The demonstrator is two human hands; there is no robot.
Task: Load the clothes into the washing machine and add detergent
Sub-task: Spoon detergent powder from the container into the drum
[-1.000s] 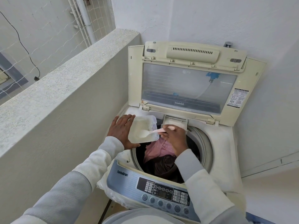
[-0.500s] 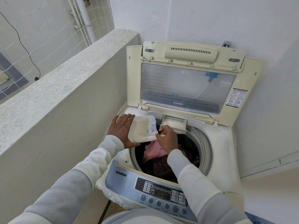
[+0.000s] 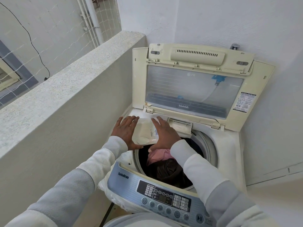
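Observation:
A top-loading washing machine [image 3: 227,145] stands with its lid [image 3: 193,89] raised. In the drum lie a pink garment [image 3: 159,155] and a dark brown garment [image 3: 170,171]. A whitish detergent bag [image 3: 145,131] sits at the drum's back left rim. My left hand [image 3: 125,131] lies along the bag's left side with straight fingers and its thumb under the bottom edge. My right hand [image 3: 165,133] rests flat over the bag's right side, fingers pointing away from me. No scoop shows. The detergent drawer [image 3: 180,125] at the back of the opening is pulled out.
The control panel [image 3: 164,195] runs along the machine's near edge. A low speckled parapet wall [image 3: 65,89] stands close on the left, with netting beyond it. White walls close in behind and to the right. A plastic wrap [image 3: 105,185] hangs at the machine's front left corner.
My right hand held a pink scoop at the bag's mouth a second ago. It has since moved up and laid itself flat on the bag, and the scoop has gone from sight. The left hand has stayed.

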